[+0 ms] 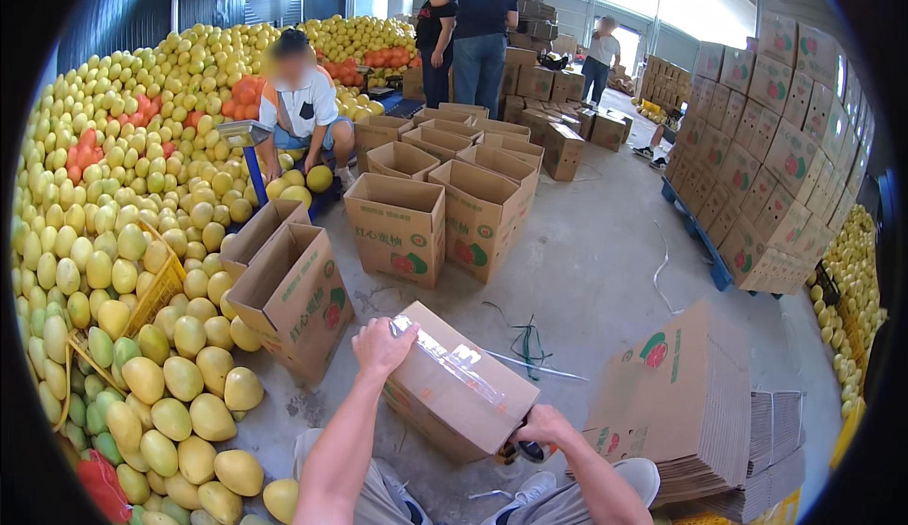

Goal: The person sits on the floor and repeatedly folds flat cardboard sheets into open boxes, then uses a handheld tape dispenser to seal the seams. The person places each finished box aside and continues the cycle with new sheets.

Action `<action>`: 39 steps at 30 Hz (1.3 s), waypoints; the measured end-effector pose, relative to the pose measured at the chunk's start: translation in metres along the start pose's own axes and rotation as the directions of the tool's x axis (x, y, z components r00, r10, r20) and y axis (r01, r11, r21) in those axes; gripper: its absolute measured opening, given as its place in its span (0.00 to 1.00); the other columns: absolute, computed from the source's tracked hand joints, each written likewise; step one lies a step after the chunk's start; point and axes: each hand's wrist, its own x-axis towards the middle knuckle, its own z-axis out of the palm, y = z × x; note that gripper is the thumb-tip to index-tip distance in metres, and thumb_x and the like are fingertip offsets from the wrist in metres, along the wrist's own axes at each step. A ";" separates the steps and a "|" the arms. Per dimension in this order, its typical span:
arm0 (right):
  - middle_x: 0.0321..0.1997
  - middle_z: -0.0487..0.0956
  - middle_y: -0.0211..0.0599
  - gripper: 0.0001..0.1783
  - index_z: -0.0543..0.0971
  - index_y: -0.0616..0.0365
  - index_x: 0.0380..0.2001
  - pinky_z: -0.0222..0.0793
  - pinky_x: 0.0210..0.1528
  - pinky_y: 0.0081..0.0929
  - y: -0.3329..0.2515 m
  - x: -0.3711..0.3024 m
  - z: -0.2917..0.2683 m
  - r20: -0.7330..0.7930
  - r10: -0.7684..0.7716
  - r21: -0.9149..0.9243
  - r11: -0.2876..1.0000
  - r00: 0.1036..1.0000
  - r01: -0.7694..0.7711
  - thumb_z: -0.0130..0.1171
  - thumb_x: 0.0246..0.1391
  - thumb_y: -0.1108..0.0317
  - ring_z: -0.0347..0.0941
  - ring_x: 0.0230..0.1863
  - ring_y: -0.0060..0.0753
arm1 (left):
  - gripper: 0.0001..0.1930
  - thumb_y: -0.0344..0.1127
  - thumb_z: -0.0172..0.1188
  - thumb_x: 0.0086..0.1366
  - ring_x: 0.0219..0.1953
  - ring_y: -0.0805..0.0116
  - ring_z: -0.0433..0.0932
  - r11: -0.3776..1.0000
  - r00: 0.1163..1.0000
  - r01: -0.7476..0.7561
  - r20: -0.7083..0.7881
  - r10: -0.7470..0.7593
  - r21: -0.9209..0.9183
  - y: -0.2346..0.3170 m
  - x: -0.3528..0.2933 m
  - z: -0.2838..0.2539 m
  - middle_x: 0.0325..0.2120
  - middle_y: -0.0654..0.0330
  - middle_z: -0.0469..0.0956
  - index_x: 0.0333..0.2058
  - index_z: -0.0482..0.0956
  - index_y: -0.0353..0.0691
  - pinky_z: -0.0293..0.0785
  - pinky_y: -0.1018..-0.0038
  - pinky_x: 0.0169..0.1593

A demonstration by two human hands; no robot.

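A brown cardboard carton (497, 371) stands on the floor in front of me, its top flaps closed, with a shiny strip of clear tape (461, 367) along the middle of the top. My left hand (383, 344) grips the carton's far left top edge, thumb and fingers over the corner. At the opposite, near right end my right hand (550, 425) is closed round what looks like a tape dispenser (528, 450), dark with some orange-yellow, held against the end of the carton. My fingers and the carton partly hide it.
Open empty cartons (395, 227) stand ahead, others (293, 307) to the left. Yellow pomelos (180, 378) heap up on the left. Flattened cartons (662, 402) lie stacked at right, before a loaded pallet (695, 232). A co-worker (305, 109) crouches among fruit; green strapping (530, 345) litters the floor.
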 end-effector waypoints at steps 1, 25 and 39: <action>0.44 0.87 0.50 0.33 0.88 0.53 0.41 0.80 0.45 0.43 -0.008 -0.010 -0.010 -0.028 -0.002 -0.019 1.000 1.000 0.002 0.69 0.39 0.38 0.84 0.43 0.54 | 0.35 0.70 0.62 0.60 0.49 0.49 0.79 0.998 0.992 -0.057 -0.115 0.057 0.008 0.007 -0.006 -0.014 0.41 0.51 0.82 0.41 0.84 0.39 0.69 0.54 0.56; 0.43 0.86 0.53 0.37 0.84 0.58 0.51 0.76 0.54 0.45 -0.014 -0.078 -0.053 -0.233 -0.087 -0.071 0.995 0.968 0.072 0.65 0.38 0.47 0.83 0.48 0.55 | 0.35 0.73 0.55 0.63 0.71 0.41 0.61 0.639 0.658 -0.746 0.059 0.751 0.186 0.006 -0.048 0.000 0.53 0.55 0.81 0.40 0.90 0.43 0.52 0.32 0.69; 0.37 0.86 0.54 0.32 0.86 0.59 0.44 0.77 0.51 0.45 -0.016 -0.083 -0.048 -0.241 -0.090 -0.148 0.987 0.966 0.055 0.65 0.37 0.48 0.83 0.44 0.54 | 0.12 0.46 0.66 0.61 0.32 0.51 0.84 0.803 0.862 -0.434 -0.070 0.502 0.408 -0.104 -0.026 -0.078 0.21 0.52 0.81 0.30 0.81 0.44 0.68 0.48 0.62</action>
